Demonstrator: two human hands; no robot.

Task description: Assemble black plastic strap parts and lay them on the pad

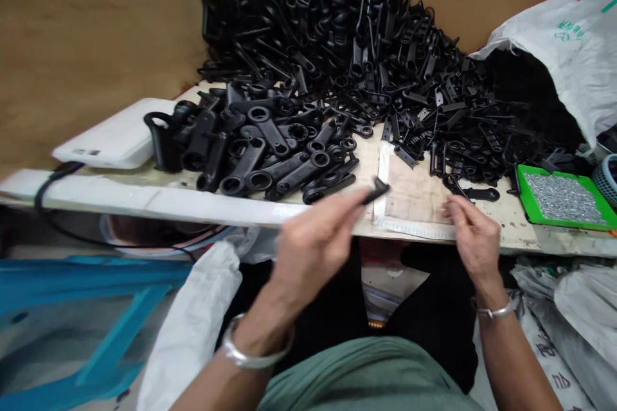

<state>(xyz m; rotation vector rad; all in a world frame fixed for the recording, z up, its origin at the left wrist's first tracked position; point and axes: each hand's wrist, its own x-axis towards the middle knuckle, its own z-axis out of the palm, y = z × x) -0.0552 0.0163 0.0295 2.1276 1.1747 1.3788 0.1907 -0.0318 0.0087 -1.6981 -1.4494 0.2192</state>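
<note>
My left hand (315, 241) is closed round a black plastic part (376, 191), whose hooked end sticks out past the fingers above the table's front edge. Slightly blurred, my right hand (475, 231) has its thumb and fingertips pressed together over the right side of a worn tan board (414, 186). What it pinches, if anything, is too small to make out. Just beyond its fingers lie a black lever-like piece (483, 194) and another dark part. Left of the board, several longer black arms with round ringed ends (289, 170) lie in a loose heap.
A tall mound of black plastic parts (308, 26) fills the back, with smaller pieces (463, 115) spilling right. At right stand a green tray (525, 205) of small silvery pieces and a white sack (554, 45). A white device (118, 135) with a black cable sits left.
</note>
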